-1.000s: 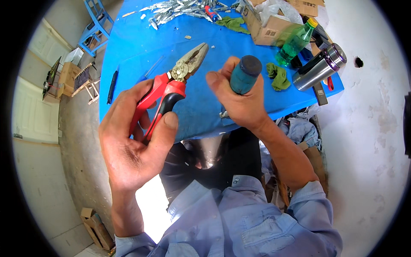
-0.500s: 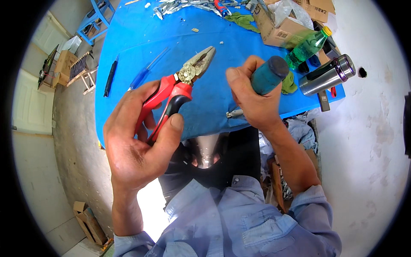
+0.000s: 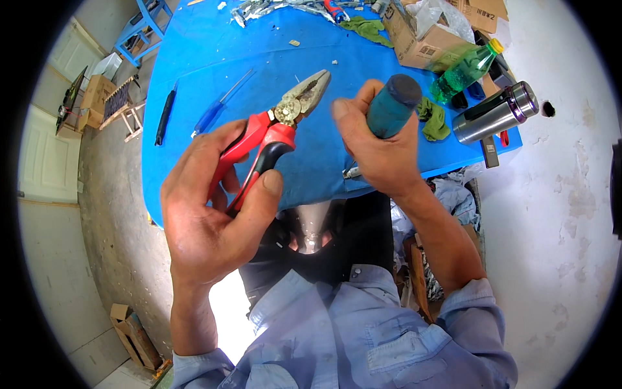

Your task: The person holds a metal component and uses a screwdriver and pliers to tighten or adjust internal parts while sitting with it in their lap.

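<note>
My left hand (image 3: 210,201) is closed round red-and-black combination pliers (image 3: 285,115), raised over the table's near edge, jaws pointing up and to the right. My fingers wrap the left handle and my thumb presses the right one. The jaws look shut, with nothing visible between them. To the right, my right hand (image 3: 387,159) grips a tool with a thick teal handle (image 3: 389,117) and a dark round end. That end tilts up toward me; the tool's other end is hidden by the hand. Just beneath lies a small silver metal piece (image 3: 352,173) on the blue table cover (image 3: 304,168).
A blue screwdriver (image 3: 210,117) and a black pen-shaped tool (image 3: 166,117) lie left. Metal parts (image 3: 272,10) are heaped far back. On the right are a carton (image 3: 424,42), a green bottle (image 3: 463,74), a steel flask (image 3: 495,113) and a green cloth (image 3: 433,120).
My right hand has shifted a little left with the teal-handled tool, uncovering more of the green cloth. The pliers have moved slightly right in my left hand.
</note>
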A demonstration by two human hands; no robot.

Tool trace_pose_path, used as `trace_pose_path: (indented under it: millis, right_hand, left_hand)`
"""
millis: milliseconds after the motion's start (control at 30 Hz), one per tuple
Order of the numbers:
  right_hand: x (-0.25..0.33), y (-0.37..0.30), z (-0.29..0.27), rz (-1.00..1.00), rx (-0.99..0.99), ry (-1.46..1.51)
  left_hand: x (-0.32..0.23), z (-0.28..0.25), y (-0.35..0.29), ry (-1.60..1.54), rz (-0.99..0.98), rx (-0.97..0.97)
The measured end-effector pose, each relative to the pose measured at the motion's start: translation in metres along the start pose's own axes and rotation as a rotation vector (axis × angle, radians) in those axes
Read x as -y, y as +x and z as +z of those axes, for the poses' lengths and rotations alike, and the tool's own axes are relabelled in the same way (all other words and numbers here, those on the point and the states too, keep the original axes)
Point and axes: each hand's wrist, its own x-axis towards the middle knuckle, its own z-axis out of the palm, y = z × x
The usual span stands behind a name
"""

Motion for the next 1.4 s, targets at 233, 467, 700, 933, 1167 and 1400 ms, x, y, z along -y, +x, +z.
trace_pose_path:
  millis: [233,467,700,933,1167,1400]
  right_hand:
    - [0.000,-0.002,0.002,-0.034,0.003,-0.032]
    - [0.002,-0.005,-0.002,-0.038,0.006,-0.028]
    - [0.007,-0.006,0.002,-0.017,-0.010,-0.014]
    - [0.004,-0.005,0.000,-0.044,-0.032,-0.032]
    - [0.006,-0.005,-0.003,-0.046,-0.043,-0.028]
    - [0.004,-0.004,-0.004,-0.069,-0.026,-0.042]
  left_hand:
    - [-0.004,-0.005,0.003,-0.027,0.022,-0.017]
    - [0.003,-0.002,0.000,0.009,0.008,0.001]
    - [0.003,0.000,0.000,0.011,-0.014,0.012]
    - [0.002,-0.003,-0.001,0.021,-0.037,0.005]
    - [0.005,-0.001,-0.004,0.014,-0.058,0.007]
    - [0.010,0.001,-0.005,0.009,-0.030,0.006]
